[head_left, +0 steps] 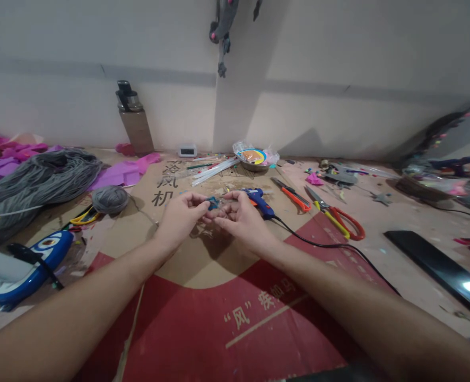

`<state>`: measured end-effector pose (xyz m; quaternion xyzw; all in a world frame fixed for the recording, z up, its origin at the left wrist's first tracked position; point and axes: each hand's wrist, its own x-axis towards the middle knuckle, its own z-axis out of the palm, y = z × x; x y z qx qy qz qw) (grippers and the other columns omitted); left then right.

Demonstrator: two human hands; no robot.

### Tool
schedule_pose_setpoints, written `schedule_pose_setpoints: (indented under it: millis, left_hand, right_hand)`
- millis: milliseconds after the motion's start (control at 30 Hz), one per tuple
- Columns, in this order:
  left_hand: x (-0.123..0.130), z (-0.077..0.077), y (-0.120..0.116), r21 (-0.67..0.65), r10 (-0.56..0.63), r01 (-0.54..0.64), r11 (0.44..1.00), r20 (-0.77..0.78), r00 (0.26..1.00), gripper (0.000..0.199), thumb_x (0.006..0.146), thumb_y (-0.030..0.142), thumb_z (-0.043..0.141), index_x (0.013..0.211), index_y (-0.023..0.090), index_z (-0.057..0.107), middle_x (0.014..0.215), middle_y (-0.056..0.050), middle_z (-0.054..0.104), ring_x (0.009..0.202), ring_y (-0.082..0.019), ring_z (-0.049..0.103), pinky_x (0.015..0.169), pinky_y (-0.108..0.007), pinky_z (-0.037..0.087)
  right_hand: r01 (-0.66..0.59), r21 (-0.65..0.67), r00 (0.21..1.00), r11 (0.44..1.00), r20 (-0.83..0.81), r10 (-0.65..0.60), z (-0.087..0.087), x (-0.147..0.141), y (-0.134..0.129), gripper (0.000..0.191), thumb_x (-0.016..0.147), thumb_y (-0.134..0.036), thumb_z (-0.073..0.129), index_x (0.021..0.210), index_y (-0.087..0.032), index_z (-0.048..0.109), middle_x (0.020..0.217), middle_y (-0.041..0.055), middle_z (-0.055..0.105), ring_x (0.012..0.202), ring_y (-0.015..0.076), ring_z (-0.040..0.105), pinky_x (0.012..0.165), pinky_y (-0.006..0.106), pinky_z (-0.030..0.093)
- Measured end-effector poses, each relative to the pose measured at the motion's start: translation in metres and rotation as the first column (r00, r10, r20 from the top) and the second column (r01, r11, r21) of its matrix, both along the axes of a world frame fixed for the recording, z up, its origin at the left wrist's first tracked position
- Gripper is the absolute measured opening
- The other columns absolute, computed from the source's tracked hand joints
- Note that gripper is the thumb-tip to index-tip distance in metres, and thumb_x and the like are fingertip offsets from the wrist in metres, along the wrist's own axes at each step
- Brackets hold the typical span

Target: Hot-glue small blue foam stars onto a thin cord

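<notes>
Left hand (182,213): I pinched a blue piece (214,202).
Right hand (243,216): near it; I could not tell its grip.
Glue gun (262,203): lay right.

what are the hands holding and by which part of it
A small blue piece, pinched at its edge by the left hand; whether the right hand grips it cannot be told

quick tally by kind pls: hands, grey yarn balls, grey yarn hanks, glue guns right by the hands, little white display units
hands: 2 (left hand, right hand)
grey yarn ball: 1
grey yarn hank: 1
glue gun by the hands: 1
white display unit: 1
total: 6
</notes>
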<state>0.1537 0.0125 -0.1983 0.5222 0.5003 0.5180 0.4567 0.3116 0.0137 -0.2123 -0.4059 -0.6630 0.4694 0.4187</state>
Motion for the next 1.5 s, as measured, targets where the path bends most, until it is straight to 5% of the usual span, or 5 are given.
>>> schedule_pose_setpoints:
  millis: [200, 333, 867, 1167, 1500]
  left_hand:
    - [0.001, 0.002, 0.001, -0.034, -0.003, 0.002, 0.999, -0.035, 0.999, 0.014, 0.071, 0.025, 0.069, 0.075, 0.015, 0.059, 0.057, -0.003, 0.066, 0.047, -0.013, 0.061, 0.050, -0.023, 0.049]
    - [0.002, 0.002, -0.001, -0.116, -0.057, 0.052, 0.992, -0.045, 0.997, 0.015, 0.072, 0.026, 0.069, 0.076, 0.015, 0.060, 0.060, -0.004, 0.068, 0.050, -0.013, 0.063, 0.049, -0.021, 0.047]
    - [0.010, 0.007, -0.007, -0.158, -0.090, 0.112, 0.981, 0.142, 0.986, 0.018, 0.068, 0.015, 0.070, 0.084, 0.011, 0.064, 0.069, -0.002, 0.066, 0.058, -0.010, 0.064, 0.057, -0.021, 0.054]
    - [0.007, 0.003, -0.007, -0.123, -0.132, 0.127, 0.984, -0.036, 0.991, 0.015, 0.074, 0.027, 0.068, 0.079, 0.014, 0.062, 0.062, -0.002, 0.066, 0.052, -0.011, 0.064, 0.051, -0.021, 0.050]
    - [0.007, 0.003, -0.007, -0.154, -0.098, 0.102, 0.983, 0.038, 0.994, 0.010, 0.075, 0.024, 0.064, 0.073, 0.015, 0.058, 0.055, -0.001, 0.064, 0.046, -0.010, 0.060, 0.049, -0.020, 0.050]
  right_hand:
    - [0.083, 0.473, 0.936, 0.877, 0.264, -0.231, 0.015, 0.014, -0.001, 0.010, 0.082, -0.019, 0.058, 0.092, -0.021, 0.058, 0.078, -0.0006, 0.054, 0.072, 0.0130, 0.050, 0.065, 0.026, 0.041]
    - [0.052, 0.618, 0.920, 0.785, 0.277, -0.279, 0.019, 0.018, 0.003, 0.006, 0.085, -0.017, 0.059, 0.080, -0.019, 0.063, 0.078, 0.0015, 0.057, 0.076, 0.0139, 0.052, 0.069, 0.027, 0.040]
    - [0.035, 0.703, 0.843, 0.711, 0.360, -0.398, 0.016, 0.018, 0.006, 0.010, 0.085, -0.022, 0.058, 0.077, -0.018, 0.062, 0.080, 0.0039, 0.060, 0.074, 0.0149, 0.054, 0.067, 0.027, 0.039]
    - [0.045, 0.706, 0.843, 0.706, 0.353, -0.407, 0.018, 0.019, 0.005, 0.010, 0.085, -0.022, 0.058, 0.076, -0.018, 0.060, 0.079, 0.0037, 0.061, 0.073, 0.0149, 0.055, 0.067, 0.027, 0.039]
    - [0.029, 0.702, 0.851, 0.712, 0.356, -0.386, 0.017, 0.016, -0.001, 0.012, 0.084, -0.022, 0.057, 0.072, -0.019, 0.056, 0.076, 0.0029, 0.058, 0.074, 0.0151, 0.054, 0.066, 0.027, 0.038]
